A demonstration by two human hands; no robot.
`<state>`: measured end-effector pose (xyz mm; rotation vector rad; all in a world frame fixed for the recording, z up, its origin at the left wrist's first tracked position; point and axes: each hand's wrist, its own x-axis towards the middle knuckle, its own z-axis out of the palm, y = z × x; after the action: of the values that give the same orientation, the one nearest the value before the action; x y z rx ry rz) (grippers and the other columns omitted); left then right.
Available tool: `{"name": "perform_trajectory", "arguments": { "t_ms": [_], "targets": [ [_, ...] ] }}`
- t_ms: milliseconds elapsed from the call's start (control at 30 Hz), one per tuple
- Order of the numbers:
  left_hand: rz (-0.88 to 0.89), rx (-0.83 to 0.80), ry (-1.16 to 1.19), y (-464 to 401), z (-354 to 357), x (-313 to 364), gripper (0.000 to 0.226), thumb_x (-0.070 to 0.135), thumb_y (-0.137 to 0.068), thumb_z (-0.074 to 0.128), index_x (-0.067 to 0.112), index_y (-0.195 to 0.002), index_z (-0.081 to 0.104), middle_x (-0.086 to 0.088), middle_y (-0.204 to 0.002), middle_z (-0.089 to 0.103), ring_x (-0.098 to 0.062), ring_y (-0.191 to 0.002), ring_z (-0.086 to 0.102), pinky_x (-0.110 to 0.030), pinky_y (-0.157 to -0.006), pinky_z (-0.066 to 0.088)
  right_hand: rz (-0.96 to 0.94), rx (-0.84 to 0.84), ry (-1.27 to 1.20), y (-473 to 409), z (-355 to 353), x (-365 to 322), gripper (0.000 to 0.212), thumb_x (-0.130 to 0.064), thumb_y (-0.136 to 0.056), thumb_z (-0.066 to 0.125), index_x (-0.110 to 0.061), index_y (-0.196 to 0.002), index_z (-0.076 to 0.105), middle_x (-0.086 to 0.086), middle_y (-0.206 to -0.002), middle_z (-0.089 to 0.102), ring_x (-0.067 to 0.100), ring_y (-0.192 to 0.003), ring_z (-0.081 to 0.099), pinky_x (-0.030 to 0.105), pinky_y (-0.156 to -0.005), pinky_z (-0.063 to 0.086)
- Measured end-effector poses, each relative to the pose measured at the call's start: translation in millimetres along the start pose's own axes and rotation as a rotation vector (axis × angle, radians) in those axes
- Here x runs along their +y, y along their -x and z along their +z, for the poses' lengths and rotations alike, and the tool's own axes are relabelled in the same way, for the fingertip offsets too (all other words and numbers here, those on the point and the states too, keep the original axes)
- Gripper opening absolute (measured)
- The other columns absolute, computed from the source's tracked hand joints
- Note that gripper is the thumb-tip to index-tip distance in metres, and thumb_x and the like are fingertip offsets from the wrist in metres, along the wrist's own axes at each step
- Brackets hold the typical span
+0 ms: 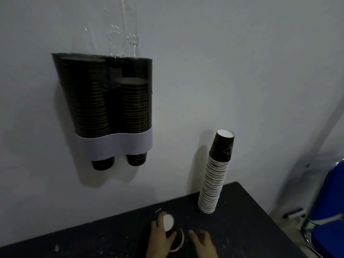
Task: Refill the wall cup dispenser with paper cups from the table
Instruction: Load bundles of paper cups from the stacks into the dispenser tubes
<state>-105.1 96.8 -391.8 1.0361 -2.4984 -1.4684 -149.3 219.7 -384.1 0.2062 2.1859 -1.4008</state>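
The wall cup dispenser (113,144) is mounted on the pale wall above the table. It has two dark translucent tubes joined at the bottom by a white band. The left tube is filled almost to its rim. The right tube is filled to roughly two thirds, with open space above its stack. One dark cup base protrudes below the band under each tube. A clear plastic sleeve (126,32) hangs on the wall above the dispenser.

Judged from these levels, the refill is well advanced; the right tube remains to be topped up.

Supply: a tall stack of paper cups (216,175) stands inverted on the dark, paint-flecked table (251,216) close to the wall and leans slightly. The cups are dark brown with white rolled rims, which form fine ribs along the stack.

At the near table edge, the left hand (160,237) grips a short stack of cups (173,233), fingers curled round its wall; the white base faces upward. The right hand (203,243) is just beside this stack, fingers spread and holding nothing.

A blue chair (329,211) stands to the right.
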Motion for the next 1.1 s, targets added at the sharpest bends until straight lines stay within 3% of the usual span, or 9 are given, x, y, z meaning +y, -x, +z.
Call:
{"name": "perform_trajectory", "arguments": {
  "t_ms": [100, 200, 267, 333, 433, 633, 733, 933, 1100],
  "targets": [
    [-0.193, -0.013, 0.61, 4.2, -4.5, 8.8, 0.033, 0.014, -0.079, 0.067, 0.013, -0.106, 0.047, -0.022, -0.119, 0.056, -0.033, -0.098, 0.057, -0.042, -0.07, 0.053, -0.024, -0.027, -0.1, 8.1, 10.8, -4.8, 0.083, -0.037, -0.078, 0.07, -0.012, -0.143, 0.027, 0.015, -0.145, 0.043, 0.029, -0.131, 0.045, 0.032, -0.11, 0.032],
    [-0.328, -0.125, 1.002, 13.3, -18.8, 29.3, 0.03, 0.015, -0.086, 0.058, 0.006, -0.111, 0.045, -0.015, -0.091, 0.058, -0.031, -0.077, 0.059, -0.03, -0.044, 0.053, -0.158, 0.0, -0.254, 20.9, 13.6, -24.0, 0.074, -0.03, -0.077, 0.072, -0.015, -0.14, 0.036, 0.014, -0.138, 0.05, 0.029, -0.125, 0.049, 0.035, -0.105, 0.037],
    [-0.292, -0.154, 1.074, 22.5, -32.3, 46.3, 0.03, 0.019, -0.087, 0.056, 0.01, -0.114, 0.046, -0.013, -0.089, 0.059, -0.029, -0.075, 0.06, -0.029, -0.046, 0.054, -0.288, 0.039, -0.301, 29.5, 9.7, -45.4, 0.066, -0.027, -0.078, 0.072, -0.015, -0.135, 0.042, 0.011, -0.132, 0.054, 0.028, -0.121, 0.052, 0.036, -0.102, 0.04],
    [-0.198, -0.188, 1.049, 28.1, -47.5, 61.0, 0.033, 0.03, -0.088, 0.053, 0.015, -0.117, 0.047, -0.013, -0.097, 0.063, -0.028, -0.081, 0.063, -0.034, -0.062, 0.052, -0.436, 0.045, -0.336, 42.1, 4.5, -71.5, 0.06, -0.023, -0.079, 0.071, -0.012, -0.131, 0.045, 0.011, -0.129, 0.055, 0.027, -0.119, 0.053, 0.039, -0.104, 0.043],
    [-0.06, -0.145, 0.928, 33.1, -75.4, 81.3, 0.04, 0.043, -0.091, 0.039, 0.016, -0.119, 0.047, -0.01, -0.102, 0.061, -0.023, -0.088, 0.06, -0.034, -0.071, 0.047, -0.658, 0.053, -0.359, 65.9, -9.8, -124.2, 0.059, -0.017, -0.079, 0.07, -0.012, -0.13, 0.042, 0.008, -0.124, 0.053, 0.027, -0.121, 0.051, 0.044, -0.106, 0.041],
    [0.18, 0.098, 0.633, 53.1, -114.0, 81.7, 0.018, 0.035, -0.096, 0.031, 0.03, -0.088, 0.047, -0.005, -0.106, 0.054, -0.02, -0.101, 0.052, -0.032, -0.091, 0.038, -1.122, 0.117, -0.409, 155.3, -61.2, -277.7, 0.067, -0.033, -0.077, 0.07, -0.016, -0.133, 0.038, -0.004, -0.113, 0.051, 0.023, -0.119, 0.052, 0.048, -0.101, 0.046],
    [0.209, 0.125, 0.549, 58.9, -121.9, 76.7, 0.013, 0.034, -0.096, 0.032, 0.029, -0.098, 0.044, -0.004, -0.114, 0.052, -0.02, -0.111, 0.049, -0.032, -0.099, 0.035, -1.286, 0.15, -0.322, 195.5, -68.7, -350.5, 0.072, -0.036, -0.076, 0.071, -0.012, -0.135, 0.036, 0.002, -0.122, 0.05, 0.023, -0.118, 0.052, 0.045, -0.099, 0.048],
    [0.223, 0.152, 0.474, 60.2, -131.4, 73.5, 0.012, 0.032, -0.095, 0.037, 0.031, -0.085, 0.044, -0.003, -0.103, 0.054, -0.018, -0.097, 0.05, -0.024, -0.081, 0.033, -1.287, 0.194, 0.159, 199.2, -26.4, -429.8, 0.065, -0.038, -0.078, 0.066, -0.003, -0.127, 0.043, 0.016, -0.128, 0.05, 0.033, -0.116, 0.05, 0.035, -0.086, 0.044],
    [0.233, 0.216, 0.425, 55.8, -137.8, 61.0, 0.008, 0.029, -0.095, 0.039, 0.022, -0.095, 0.045, -0.006, -0.101, 0.055, -0.019, -0.095, 0.052, -0.022, -0.079, 0.034, -1.208, 0.199, 0.578, 178.3, -1.9, -417.0, 0.065, -0.042, -0.084, 0.057, -0.002, -0.132, 0.037, 0.022, -0.133, 0.04, 0.038, -0.128, 0.034, 0.042, -0.1, 0.036]
  ]
}}
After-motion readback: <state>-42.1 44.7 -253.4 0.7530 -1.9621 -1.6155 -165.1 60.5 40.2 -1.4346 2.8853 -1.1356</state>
